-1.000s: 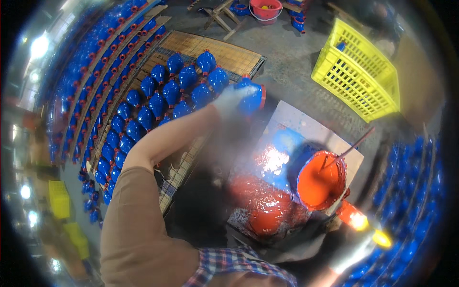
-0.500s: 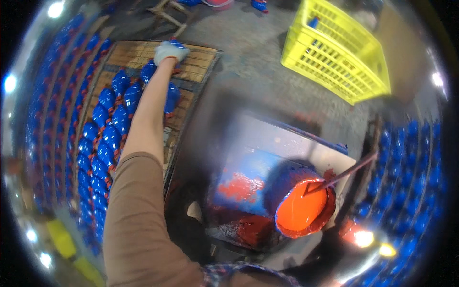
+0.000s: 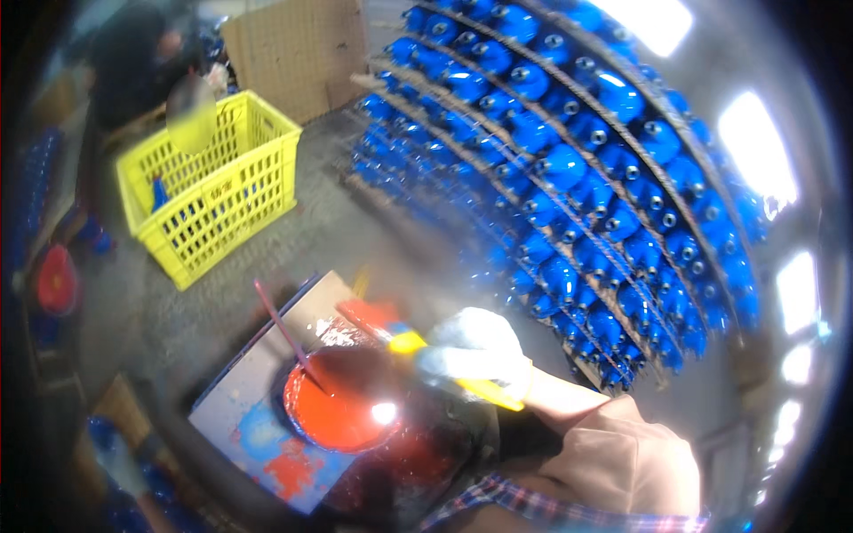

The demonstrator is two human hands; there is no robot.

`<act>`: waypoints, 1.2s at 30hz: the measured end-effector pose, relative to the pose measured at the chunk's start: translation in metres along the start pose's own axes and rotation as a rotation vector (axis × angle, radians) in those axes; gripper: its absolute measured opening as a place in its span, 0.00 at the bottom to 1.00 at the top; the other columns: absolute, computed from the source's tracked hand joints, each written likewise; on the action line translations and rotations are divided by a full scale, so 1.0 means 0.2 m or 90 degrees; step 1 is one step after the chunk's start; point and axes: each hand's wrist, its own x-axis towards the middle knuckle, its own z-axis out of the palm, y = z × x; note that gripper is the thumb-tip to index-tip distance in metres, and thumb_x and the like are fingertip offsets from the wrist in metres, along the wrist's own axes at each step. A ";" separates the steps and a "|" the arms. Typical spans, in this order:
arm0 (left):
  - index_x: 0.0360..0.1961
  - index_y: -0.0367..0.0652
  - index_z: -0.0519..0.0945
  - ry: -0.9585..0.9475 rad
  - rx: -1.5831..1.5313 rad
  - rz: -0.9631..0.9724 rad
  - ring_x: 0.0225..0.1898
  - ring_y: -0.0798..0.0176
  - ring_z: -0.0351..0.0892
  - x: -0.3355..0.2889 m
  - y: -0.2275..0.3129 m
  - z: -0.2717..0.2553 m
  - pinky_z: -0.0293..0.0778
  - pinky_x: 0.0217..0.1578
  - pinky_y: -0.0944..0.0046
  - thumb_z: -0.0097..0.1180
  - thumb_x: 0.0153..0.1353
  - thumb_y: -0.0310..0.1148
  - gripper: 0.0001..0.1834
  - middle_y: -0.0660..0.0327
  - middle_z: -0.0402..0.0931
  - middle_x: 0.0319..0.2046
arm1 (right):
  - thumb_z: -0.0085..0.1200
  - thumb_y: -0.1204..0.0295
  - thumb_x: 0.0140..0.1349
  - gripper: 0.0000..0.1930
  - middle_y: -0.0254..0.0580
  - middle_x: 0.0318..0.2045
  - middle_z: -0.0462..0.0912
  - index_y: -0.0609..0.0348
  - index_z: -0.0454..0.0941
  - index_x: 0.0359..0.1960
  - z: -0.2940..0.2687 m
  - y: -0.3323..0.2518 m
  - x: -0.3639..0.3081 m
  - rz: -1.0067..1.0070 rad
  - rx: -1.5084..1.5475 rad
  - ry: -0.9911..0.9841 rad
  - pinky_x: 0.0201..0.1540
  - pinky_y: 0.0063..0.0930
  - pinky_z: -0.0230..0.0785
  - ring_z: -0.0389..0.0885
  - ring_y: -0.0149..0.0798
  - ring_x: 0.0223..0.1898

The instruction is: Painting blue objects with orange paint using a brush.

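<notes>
My right hand (image 3: 475, 346), in a white glove, is closed around the yellow handle of a paintbrush (image 3: 494, 393). The brush's flat end is coated in red-orange and sits beyond the bucket's upper right rim. Below and left of it stands a round bucket (image 3: 288, 410) of red-orange paint (image 3: 342, 416), with a thin stick (image 3: 283, 327) leaning in it. At the lower left my left hand (image 3: 126, 469), gloved and blurred, is by a glossy blue rounded piece (image 3: 101, 433). Its fingers are too smeared to show whether it grips that piece.
The bucket stands on a paint-splashed board (image 3: 233, 382). A yellow plastic crate (image 3: 233, 213) with some blue pieces inside is at the upper left, a blurred yellowish shape over it. A rack (image 3: 569, 133) of several rows of blue pieces fills the upper right. Dark clothing of another person (image 3: 133, 67) shows behind.
My view has swung to the right. My left hand, earlier over the blue pieces on the slatted board, now shows at the lower left. My right hand and the brush have come into view.
</notes>
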 end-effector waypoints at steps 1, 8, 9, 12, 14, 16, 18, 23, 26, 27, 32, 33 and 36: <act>0.63 0.33 0.72 -0.028 -0.035 -0.036 0.61 0.51 0.72 -0.14 0.03 -0.04 0.66 0.63 0.56 0.53 0.70 0.33 0.23 0.46 0.74 0.59 | 0.65 0.64 0.60 0.10 0.38 0.24 0.81 0.48 0.86 0.42 -0.04 -0.04 0.01 -0.009 -0.060 0.022 0.24 0.35 0.67 0.78 0.42 0.21; 0.52 0.37 0.82 -0.004 0.224 0.344 0.53 0.49 0.80 -0.74 0.34 -0.43 0.74 0.55 0.56 0.57 0.68 0.34 0.16 0.44 0.80 0.51 | 0.61 0.67 0.61 0.13 0.34 0.21 0.80 0.34 0.85 0.48 -0.74 -0.13 -0.01 -0.117 -0.545 0.106 0.22 0.32 0.71 0.80 0.38 0.21; 0.51 0.36 0.82 0.047 0.160 0.373 0.52 0.49 0.80 -0.82 0.40 -0.50 0.75 0.55 0.56 0.58 0.67 0.33 0.15 0.44 0.81 0.50 | 0.63 0.67 0.60 0.12 0.36 0.25 0.83 0.38 0.86 0.45 -0.85 -0.11 -0.02 -0.157 -0.546 0.186 0.26 0.30 0.74 0.83 0.37 0.25; 0.49 0.34 0.82 0.068 -0.085 0.299 0.49 0.49 0.82 -1.06 0.61 -0.71 0.77 0.52 0.56 0.61 0.66 0.34 0.16 0.46 0.82 0.47 | 0.62 0.78 0.55 0.17 0.40 0.32 0.86 0.45 0.84 0.46 -1.31 -0.08 -0.01 -0.166 -0.735 0.227 0.32 0.29 0.78 0.86 0.42 0.30; 0.48 0.32 0.82 0.062 -0.128 0.229 0.46 0.48 0.83 -1.20 0.75 -0.84 0.77 0.51 0.55 0.63 0.65 0.35 0.17 0.47 0.83 0.45 | 0.60 0.80 0.55 0.18 0.44 0.34 0.86 0.47 0.82 0.47 -1.57 -0.02 0.06 -0.191 -0.796 0.307 0.33 0.31 0.78 0.86 0.45 0.31; 0.47 0.31 0.81 0.084 -0.036 0.195 0.44 0.48 0.83 -1.32 0.84 -0.93 0.78 0.49 0.55 0.66 0.62 0.35 0.18 0.47 0.84 0.44 | 0.57 0.78 0.58 0.19 0.43 0.39 0.85 0.47 0.79 0.51 -1.80 0.08 0.15 -0.092 -0.773 0.336 0.40 0.35 0.77 0.86 0.48 0.37; 0.48 0.31 0.81 0.049 -0.122 0.011 0.45 0.48 0.83 -1.45 0.88 -0.99 0.77 0.50 0.54 0.67 0.60 0.36 0.20 0.46 0.83 0.45 | 0.50 0.72 0.66 0.15 0.45 0.46 0.82 0.45 0.76 0.54 -1.98 0.23 0.30 0.006 -0.780 0.297 0.45 0.38 0.75 0.84 0.51 0.42; 0.48 0.31 0.80 0.112 -0.137 -0.085 0.44 0.50 0.82 -1.82 0.69 -1.12 0.76 0.48 0.56 0.67 0.60 0.36 0.21 0.47 0.82 0.45 | 0.44 0.64 0.71 0.13 0.46 0.46 0.82 0.41 0.73 0.55 -2.21 0.60 0.66 0.035 -0.862 0.281 0.46 0.43 0.74 0.83 0.52 0.44; 0.49 0.32 0.80 0.154 -0.135 -0.055 0.42 0.53 0.81 -1.97 0.56 -1.18 0.76 0.45 0.57 0.67 0.61 0.35 0.20 0.48 0.82 0.45 | 0.44 0.63 0.71 0.14 0.47 0.41 0.83 0.38 0.74 0.55 -2.24 0.71 0.76 0.012 -0.910 0.241 0.43 0.44 0.75 0.84 0.54 0.39; 0.49 0.32 0.80 0.154 -0.137 -0.042 0.41 0.54 0.81 -1.97 0.53 -1.20 0.76 0.44 0.58 0.66 0.61 0.35 0.20 0.49 0.82 0.44 | 0.45 0.65 0.69 0.13 0.47 0.40 0.83 0.40 0.74 0.54 -2.24 0.73 0.76 0.000 -0.891 0.237 0.42 0.45 0.75 0.84 0.54 0.38; 0.49 0.32 0.79 0.129 -0.203 0.018 0.38 0.57 0.80 -1.93 0.60 -1.31 0.75 0.40 0.61 0.65 0.62 0.34 0.19 0.51 0.81 0.44 | 0.50 0.72 0.65 0.13 0.48 0.40 0.82 0.45 0.75 0.50 -2.24 0.53 0.57 -0.100 -0.819 0.305 0.39 0.45 0.76 0.84 0.55 0.37; 0.49 0.32 0.79 0.119 -0.219 0.033 0.37 0.58 0.80 -1.86 0.62 -1.37 0.74 0.39 0.61 0.65 0.62 0.33 0.19 0.51 0.81 0.44 | 0.53 0.73 0.63 0.13 0.48 0.39 0.82 0.45 0.76 0.50 -2.23 0.44 0.51 -0.151 -0.780 0.321 0.38 0.43 0.77 0.84 0.54 0.35; 0.50 0.32 0.79 0.086 -0.274 0.068 0.35 0.61 0.79 -1.69 0.78 -1.37 0.74 0.36 0.63 0.64 0.63 0.33 0.18 0.53 0.80 0.44 | 0.56 0.72 0.63 0.11 0.46 0.38 0.84 0.47 0.79 0.47 -2.16 0.14 0.31 -0.210 -0.778 0.315 0.39 0.36 0.78 0.85 0.50 0.35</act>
